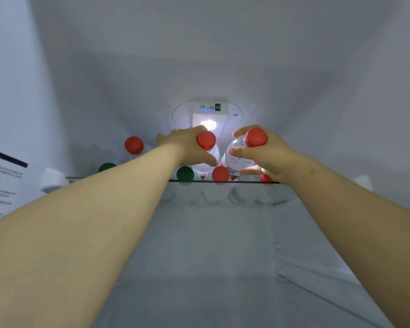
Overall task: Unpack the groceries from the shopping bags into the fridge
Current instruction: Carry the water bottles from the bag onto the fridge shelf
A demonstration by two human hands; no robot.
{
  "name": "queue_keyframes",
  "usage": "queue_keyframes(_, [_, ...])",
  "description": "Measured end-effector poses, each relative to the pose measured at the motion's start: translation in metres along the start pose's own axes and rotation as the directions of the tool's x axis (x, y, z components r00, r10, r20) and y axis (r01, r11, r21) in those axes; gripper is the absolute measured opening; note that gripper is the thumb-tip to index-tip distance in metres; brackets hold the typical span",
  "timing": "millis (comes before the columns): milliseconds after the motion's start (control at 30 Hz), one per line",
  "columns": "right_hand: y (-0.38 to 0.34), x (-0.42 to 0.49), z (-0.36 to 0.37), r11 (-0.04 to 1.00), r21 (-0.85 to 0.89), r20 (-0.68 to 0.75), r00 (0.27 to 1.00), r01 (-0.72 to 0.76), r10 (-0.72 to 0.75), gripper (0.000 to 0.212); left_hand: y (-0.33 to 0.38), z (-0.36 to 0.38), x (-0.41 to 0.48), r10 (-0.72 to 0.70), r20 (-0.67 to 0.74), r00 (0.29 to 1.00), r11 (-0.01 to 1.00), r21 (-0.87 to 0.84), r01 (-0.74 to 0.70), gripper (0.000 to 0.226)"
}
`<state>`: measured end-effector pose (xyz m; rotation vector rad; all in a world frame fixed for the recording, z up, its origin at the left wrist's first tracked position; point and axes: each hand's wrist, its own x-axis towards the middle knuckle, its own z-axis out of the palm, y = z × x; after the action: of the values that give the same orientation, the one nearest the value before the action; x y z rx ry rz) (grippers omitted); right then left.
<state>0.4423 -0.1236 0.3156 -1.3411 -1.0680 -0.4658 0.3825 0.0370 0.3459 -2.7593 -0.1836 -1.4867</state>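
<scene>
**Loading two water bottles onto the glass shelf**

1. Position of the hands. Both arms reach into the fridge (223, 55) toward the centre of the frame. The left hand (187, 145) is curled over the left bottle (210, 157), gripping it just behind its red cap. The right hand (272, 155) is wrapped around the right bottle (237, 159), with fingers visible above and below the clear body. Neither hand is free.

2. Position of the bottles. Both are clear water bottles with red caps, held close together just right of centre, directly below the interior lamp (208, 125) and the control panel (210, 107).

3. Governing relation. Each cap faces the camera and each body runs away from it toward the back wall, so the long axis points into the fridge. The right bottle slants, its base down and to the left, near the left bottle. Both sit just above the front row of bottles (220, 174), red- and green-capped, already on the glass shelf (246, 182).

4. Judgement. The next move is likely a push inward and a lowering. The slanted right bottle may strike its neighbour. Whether free space remains behind the front row cannot be determined.

5. Other items. A printed label (3, 181) is on the wall at the left edge.
</scene>
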Motion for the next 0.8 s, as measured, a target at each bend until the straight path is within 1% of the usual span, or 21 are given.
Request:
queue_keyframes(100, [-0.001, 0.001, 0.000, 0.999, 0.003, 0.015, 0.999, -0.033, 0.033, 0.035, -0.008, -0.002, -0.002, -0.011, 0.093, 0.996, 0.991, -0.132, 0.023, 0.078])
queue_keyframes(167, [-0.002, 0.001, 0.002, 0.997, 0.026, 0.016, 0.998, -0.066, 0.066, 0.035, -0.008, -0.003, -0.005, -0.025, 0.109, 0.994, 0.977, -0.208, 0.048, 0.085])
queue_keyframes(200, [-0.003, 0.002, 0.002, 0.996, 0.041, 0.014, 0.997, -0.080, 0.079, 0.033, -0.008, -0.003, -0.005, -0.029, 0.104, 0.994, 0.975, -0.218, 0.051, 0.084])
queue_keyframes(267, [-0.003, 0.002, 0.003, 0.994, 0.064, 0.007, 0.996, -0.092, 0.091, 0.023, -0.007, -0.001, -0.007, -0.029, 0.074, 0.997, 0.978, -0.206, 0.044, 0.073])
queue_keyframes(300, [-0.004, 0.002, 0.003, 0.993, 0.075, -0.001, 0.996, -0.093, 0.093, 0.017, -0.006, 0.000, -0.007, -0.022, 0.027, 0.999, 0.978, -0.206, 0.027, 0.065])
queue_keyframes(367, [-0.005, 0.001, 0.002, 0.993, 0.078, -0.032, 0.995, -0.087, 0.090, 0.007, -0.004, 0.001, -0.005, 0.010, -0.132, 0.991, 0.975, -0.220, -0.039, 0.045])
queue_keyframes(400, [-0.005, 0.000, 0.002, 0.995, 0.054, -0.049, 0.996, -0.078, 0.081, 0.006, -0.002, 0.001, -0.005, 0.040, -0.209, 0.977, 0.976, -0.200, -0.082, 0.037])
queue_keyframes(433, [-0.005, 0.000, 0.001, 0.997, 0.024, -0.064, 0.995, -0.070, 0.071, 0.007, 0.000, 0.001, -0.005, 0.075, -0.254, 0.964, 0.980, -0.158, -0.119, 0.032])
queue_keyframes(467, [-0.004, -0.001, 0.001, 0.998, -0.003, -0.079, 0.995, -0.062, 0.062, 0.008, 0.001, 0.002, -0.005, 0.107, -0.263, 0.959, 0.984, -0.113, -0.141, 0.029])
queue_keyframes(567, [-0.003, -0.001, 0.001, 0.994, -0.105, -0.126, 0.992, -0.041, 0.028, 0.013, 0.002, 0.004, -0.004, 0.146, -0.180, 0.973, 0.989, 0.038, -0.141, 0.030])
queue_keyframes(633, [-0.002, -0.001, 0.002, 0.977, -0.211, -0.133, 0.991, -0.021, -0.007, 0.015, 0.002, 0.006, -0.003, 0.149, -0.111, 0.983, 0.978, 0.166, -0.129, 0.032])
queue_keyframes(700, [-0.002, -0.001, 0.003, 0.941, -0.339, -0.111, 0.992, 0.015, -0.056, 0.013, 0.004, 0.008, -0.003, 0.148, -0.066, 0.987, 0.958, 0.259, -0.126, 0.036])
queue_keyframes(800, [-0.001, 0.003, 0.006, 0.868, -0.492, -0.067, 0.992, 0.060, -0.107, 0.010, 0.001, 0.012, -0.001, 0.119, -0.013, 0.993, 0.936, 0.335, -0.108, 0.037])
